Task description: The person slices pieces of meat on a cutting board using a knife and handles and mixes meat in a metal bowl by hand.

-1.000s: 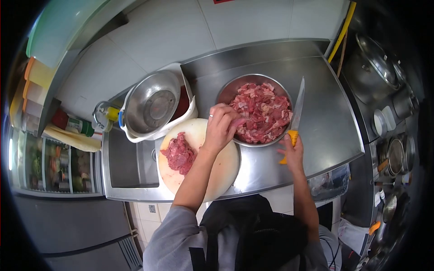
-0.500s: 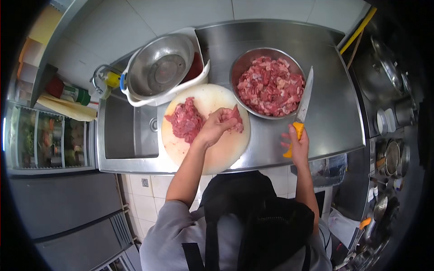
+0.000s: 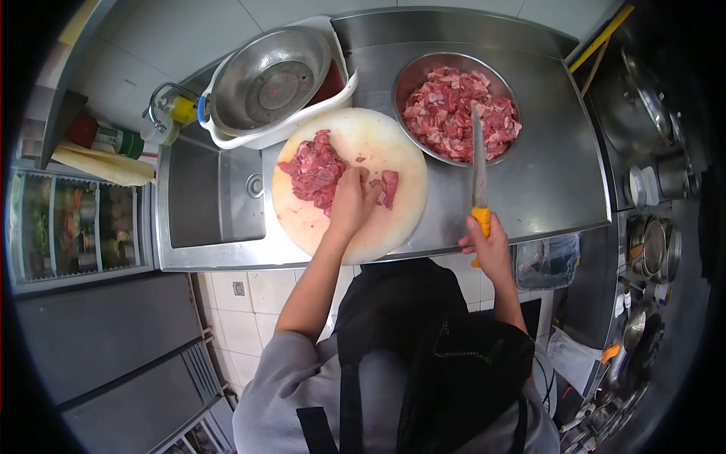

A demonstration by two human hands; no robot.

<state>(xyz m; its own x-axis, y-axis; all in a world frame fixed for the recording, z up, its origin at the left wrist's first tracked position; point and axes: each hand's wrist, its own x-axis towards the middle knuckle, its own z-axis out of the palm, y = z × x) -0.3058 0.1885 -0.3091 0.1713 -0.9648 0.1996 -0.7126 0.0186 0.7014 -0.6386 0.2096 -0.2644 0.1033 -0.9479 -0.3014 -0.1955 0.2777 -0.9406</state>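
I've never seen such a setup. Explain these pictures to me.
No machine here: a person works with two bare hands. Every picture comes from one camera worn on the person's head, looking forward and down. On the steel counter are a round white cutting board, bearing a pile of raw red meat and a smaller piece, and a round steel bowl full of cut red meat. The right hand holds a long steel knife with a yellow handle. The left hand is at the pile's edge; whether it grips anything is unclear.
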